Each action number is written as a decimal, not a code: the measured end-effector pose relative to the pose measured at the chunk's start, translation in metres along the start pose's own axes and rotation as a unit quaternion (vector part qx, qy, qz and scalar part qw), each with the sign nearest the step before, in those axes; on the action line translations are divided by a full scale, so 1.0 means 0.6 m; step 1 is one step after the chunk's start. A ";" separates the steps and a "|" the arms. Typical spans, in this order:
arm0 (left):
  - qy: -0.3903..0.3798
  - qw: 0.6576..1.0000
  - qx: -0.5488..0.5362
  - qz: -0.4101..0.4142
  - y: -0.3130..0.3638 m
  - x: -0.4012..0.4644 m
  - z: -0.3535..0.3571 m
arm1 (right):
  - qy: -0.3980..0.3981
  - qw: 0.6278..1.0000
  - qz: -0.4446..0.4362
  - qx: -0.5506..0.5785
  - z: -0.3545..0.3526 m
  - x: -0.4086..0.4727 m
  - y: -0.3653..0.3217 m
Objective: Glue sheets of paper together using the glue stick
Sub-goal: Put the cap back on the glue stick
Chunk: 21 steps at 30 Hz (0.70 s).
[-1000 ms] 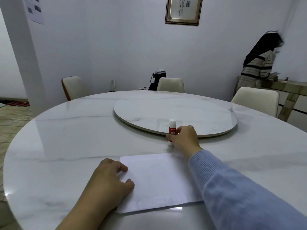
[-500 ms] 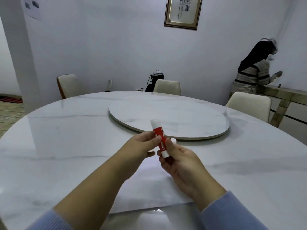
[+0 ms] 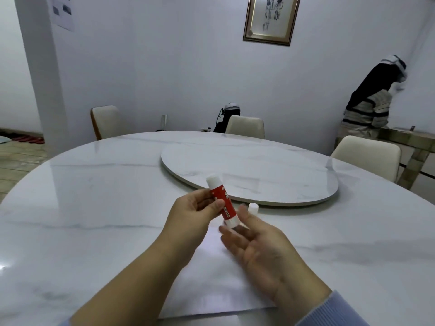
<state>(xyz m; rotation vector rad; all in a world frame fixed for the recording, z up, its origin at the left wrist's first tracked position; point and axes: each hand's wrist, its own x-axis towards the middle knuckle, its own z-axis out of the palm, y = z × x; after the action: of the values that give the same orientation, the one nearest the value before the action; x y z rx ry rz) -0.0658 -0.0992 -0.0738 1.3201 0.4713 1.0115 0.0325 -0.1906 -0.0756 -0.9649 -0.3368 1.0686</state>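
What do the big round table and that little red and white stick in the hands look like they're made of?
The table looks like polished marble or a marble-look slab: white with faint grey veins and glossy reflections. The glue stick, pinched in the left hand, looks like smooth plastic, white ends with a red printed label.

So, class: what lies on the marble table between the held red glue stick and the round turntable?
In the head view, one small white cap stands there, just short of the turntable rim; otherwise bare marble table.
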 end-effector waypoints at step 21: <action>-0.022 1.000 -0.018 0.011 0.012 -0.009 -0.006 | -0.058 0.995 0.078 0.037 0.001 -0.007 0.001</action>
<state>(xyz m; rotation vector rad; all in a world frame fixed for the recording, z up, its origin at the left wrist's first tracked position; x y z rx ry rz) -0.0740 -0.1017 -0.0693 1.3155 0.4040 1.0018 0.0297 -0.1935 -0.0751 -0.8752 -0.3192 1.2741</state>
